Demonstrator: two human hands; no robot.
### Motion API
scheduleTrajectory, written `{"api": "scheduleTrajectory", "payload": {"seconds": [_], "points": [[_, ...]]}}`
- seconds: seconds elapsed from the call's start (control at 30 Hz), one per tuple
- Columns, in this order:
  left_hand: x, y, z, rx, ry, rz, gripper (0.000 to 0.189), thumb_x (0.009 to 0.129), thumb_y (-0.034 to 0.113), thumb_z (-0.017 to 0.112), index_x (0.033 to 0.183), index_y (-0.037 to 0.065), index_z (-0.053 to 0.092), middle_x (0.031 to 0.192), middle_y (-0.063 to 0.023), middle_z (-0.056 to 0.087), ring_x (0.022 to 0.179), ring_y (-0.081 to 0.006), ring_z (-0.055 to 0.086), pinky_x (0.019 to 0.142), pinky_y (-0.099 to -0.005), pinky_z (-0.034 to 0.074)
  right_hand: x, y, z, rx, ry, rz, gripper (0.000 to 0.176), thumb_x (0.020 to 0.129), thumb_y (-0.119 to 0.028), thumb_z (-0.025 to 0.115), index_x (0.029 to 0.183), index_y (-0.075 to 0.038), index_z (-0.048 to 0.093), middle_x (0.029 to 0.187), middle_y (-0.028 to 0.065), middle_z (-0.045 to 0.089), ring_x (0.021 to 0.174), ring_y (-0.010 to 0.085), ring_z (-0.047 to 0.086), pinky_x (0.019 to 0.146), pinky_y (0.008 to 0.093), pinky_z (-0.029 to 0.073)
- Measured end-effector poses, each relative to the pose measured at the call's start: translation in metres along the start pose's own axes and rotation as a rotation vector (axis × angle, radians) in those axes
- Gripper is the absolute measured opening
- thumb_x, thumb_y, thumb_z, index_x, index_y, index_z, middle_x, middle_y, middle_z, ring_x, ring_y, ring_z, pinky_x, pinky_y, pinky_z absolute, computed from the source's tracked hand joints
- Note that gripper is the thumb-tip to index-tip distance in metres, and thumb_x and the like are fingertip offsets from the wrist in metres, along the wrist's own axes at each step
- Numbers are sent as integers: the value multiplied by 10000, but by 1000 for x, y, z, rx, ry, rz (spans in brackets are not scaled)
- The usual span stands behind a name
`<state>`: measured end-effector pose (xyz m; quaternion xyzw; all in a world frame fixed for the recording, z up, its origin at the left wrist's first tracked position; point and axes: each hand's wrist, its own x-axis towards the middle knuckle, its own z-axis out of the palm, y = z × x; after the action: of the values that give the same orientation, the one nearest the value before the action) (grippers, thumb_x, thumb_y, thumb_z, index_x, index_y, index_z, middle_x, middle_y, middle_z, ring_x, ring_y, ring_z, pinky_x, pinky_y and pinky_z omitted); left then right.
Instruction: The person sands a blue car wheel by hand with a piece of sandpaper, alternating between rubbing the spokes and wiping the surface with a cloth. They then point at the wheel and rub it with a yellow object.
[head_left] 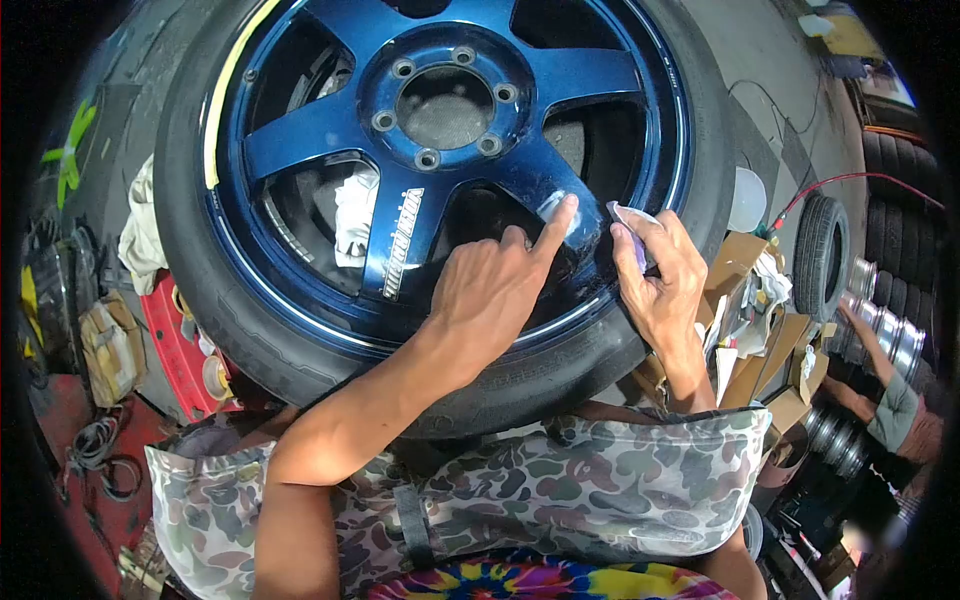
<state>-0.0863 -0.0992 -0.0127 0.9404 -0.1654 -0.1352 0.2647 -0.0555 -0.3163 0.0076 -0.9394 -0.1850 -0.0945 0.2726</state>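
Observation:
A blue multi-spoke wheel (330,125) with a black tyre (290,345) fills the upper middle of the view. My left hand (495,285) reaches over its lower spokes, the index finger stretched out and touching a pale, scuffed patch (560,212) on the lower right spoke. The other fingers of that hand are curled, with nothing visible in them. Just right of the patch, my right hand (665,280) pinches a folded piece of purplish sheet (630,240) between thumb and fingers, above the rim's edge. White lettering (402,240) marks the lower left spoke, and yellow tape (222,110) follows the upper left rim.
White cloth (355,215) shows between spokes. A red stand (180,345) is at the left, cardboard boxes (790,360) at the right. Tyres (900,230) and bare rims (890,335) line the far right, where another person (900,410) is partly visible. A red hose (850,177) crosses there.

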Motion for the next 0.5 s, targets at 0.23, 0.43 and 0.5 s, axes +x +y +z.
{"api": "scheduleTrajectory", "payload": {"seconds": [0.23, 0.43, 0.5], "points": [[0, 8, -7, 60, 48, -3, 697, 937, 10, 642, 1607, 134, 496, 1005, -206, 719, 758, -359, 757, 653, -470, 608, -2, -1, 6, 29, 95, -36, 222, 885, -5, 805, 1106, -23, 806, 832, 124, 665, 723, 271, 632, 689, 379, 520], [-2, 8, -15, 45, 14, -20, 714, 910, -14, 676, 1588, 133, 510, 1027, -219, 724, 788, -367, 766, 673, -459, 619, 0, -2, 7, 5, 86, -51, 219, 884, 5, 804, 1102, -13, 805, 836, 121, 674, 721, 266, 635, 683, 371, 520], [-5, 6, -11, 89, 77, 18, 638, 920, 16, 683, 1535, 105, 535, 952, -190, 713, 737, -313, 760, 627, -407, 606, 0, -2, 7, -5, 87, -65, 218, 885, 6, 804, 1102, -11, 804, 835, 119, 673, 721, 265, 635, 682, 370, 520]]}}
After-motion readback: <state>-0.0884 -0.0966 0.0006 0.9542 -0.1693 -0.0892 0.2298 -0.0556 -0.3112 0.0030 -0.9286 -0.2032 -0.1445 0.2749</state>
